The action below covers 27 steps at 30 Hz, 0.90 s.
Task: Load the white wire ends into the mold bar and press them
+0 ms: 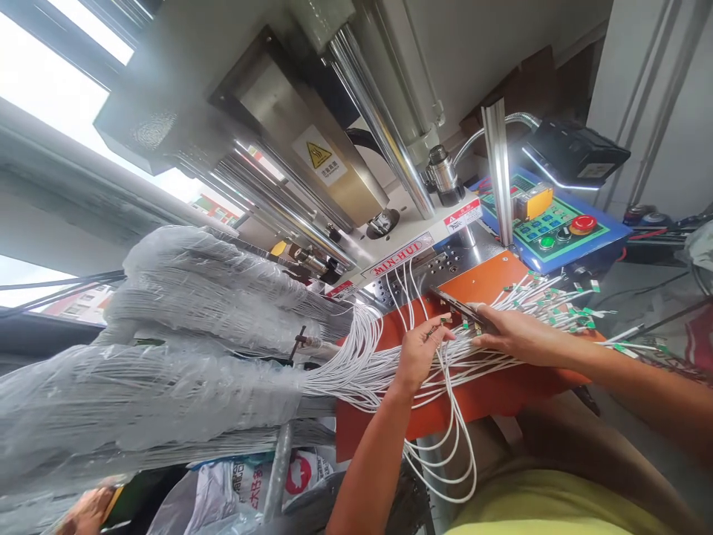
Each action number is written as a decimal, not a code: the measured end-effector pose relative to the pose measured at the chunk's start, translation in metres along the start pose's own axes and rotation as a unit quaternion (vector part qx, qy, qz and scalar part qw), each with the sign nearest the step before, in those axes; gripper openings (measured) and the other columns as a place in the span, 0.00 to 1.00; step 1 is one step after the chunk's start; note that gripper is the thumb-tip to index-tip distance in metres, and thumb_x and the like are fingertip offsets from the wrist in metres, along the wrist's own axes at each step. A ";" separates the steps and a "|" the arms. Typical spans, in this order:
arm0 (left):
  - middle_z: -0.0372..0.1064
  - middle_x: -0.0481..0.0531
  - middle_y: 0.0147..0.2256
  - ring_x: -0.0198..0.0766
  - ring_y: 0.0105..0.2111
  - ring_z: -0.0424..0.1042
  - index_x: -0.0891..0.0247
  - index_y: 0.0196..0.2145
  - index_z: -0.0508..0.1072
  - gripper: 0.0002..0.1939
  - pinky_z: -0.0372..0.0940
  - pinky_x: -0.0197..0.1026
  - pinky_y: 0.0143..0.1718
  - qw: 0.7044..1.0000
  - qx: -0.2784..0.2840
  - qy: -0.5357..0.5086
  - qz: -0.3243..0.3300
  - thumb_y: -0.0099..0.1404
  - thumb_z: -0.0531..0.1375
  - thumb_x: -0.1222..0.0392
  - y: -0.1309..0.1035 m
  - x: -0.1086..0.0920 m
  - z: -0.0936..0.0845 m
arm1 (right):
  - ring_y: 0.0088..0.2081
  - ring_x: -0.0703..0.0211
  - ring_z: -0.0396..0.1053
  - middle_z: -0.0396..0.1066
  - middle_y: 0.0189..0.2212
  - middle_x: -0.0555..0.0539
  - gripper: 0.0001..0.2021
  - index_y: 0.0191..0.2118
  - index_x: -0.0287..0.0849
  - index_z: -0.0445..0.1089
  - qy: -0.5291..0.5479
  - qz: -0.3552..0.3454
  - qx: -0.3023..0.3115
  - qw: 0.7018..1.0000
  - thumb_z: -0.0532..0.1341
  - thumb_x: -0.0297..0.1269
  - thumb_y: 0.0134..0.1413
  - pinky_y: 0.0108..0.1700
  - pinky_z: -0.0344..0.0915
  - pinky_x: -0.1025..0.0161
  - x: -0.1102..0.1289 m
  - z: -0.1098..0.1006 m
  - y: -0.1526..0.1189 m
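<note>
My left hand (417, 355) is closed in a pinch on a white cable (448, 379) near a small green circuit-board end. The fingertips partly cover that end. My right hand (504, 333) grips a flat, dark metal bar (457, 303), its far end pointing toward the press. Beneath both hands lies a thick bundle of white cables (356, 371), with many green-tipped ends (573, 316) fanned out on the right. Several cable loops (465, 475) hang over the front edge. A few white cables (409, 297) run into the press under its nameplate.
A press (401, 256) stands ahead, with metal columns and a heat-warning label. Its blue control box (562, 223) has a red button. An orange board (384, 427) lies below the cables. Plastic-wrapped cable bundles (167, 394) fill the left. Another person's hand (92, 509) shows bottom left.
</note>
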State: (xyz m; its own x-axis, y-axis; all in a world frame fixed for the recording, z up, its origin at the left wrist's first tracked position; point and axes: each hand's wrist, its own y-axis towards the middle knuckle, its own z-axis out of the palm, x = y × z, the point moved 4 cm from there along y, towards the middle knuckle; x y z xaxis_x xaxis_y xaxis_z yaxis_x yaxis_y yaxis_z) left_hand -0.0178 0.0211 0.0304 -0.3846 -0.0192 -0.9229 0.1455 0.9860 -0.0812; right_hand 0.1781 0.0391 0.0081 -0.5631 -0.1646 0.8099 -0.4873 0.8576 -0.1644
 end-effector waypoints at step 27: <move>0.74 0.50 0.31 0.37 0.33 0.69 0.59 0.34 0.78 0.09 0.66 0.39 0.37 0.954 -0.109 0.213 0.181 0.61 0.59 0.68 0.017 0.001 0.012 | 0.38 0.50 0.70 0.74 0.37 0.46 0.22 0.54 0.50 0.62 -0.007 0.006 -0.001 1.000 0.58 0.49 0.54 0.37 0.60 0.61 -0.002 -0.001 -0.002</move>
State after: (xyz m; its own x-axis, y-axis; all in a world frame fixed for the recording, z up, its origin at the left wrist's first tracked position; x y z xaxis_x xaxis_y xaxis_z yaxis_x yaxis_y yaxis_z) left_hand -0.0051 0.0361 0.0239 -0.6866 0.3526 -0.6358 0.1645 0.9272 0.3365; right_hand 0.1807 0.0384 0.0076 -0.5791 -0.1607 0.7993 -0.4786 0.8606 -0.1738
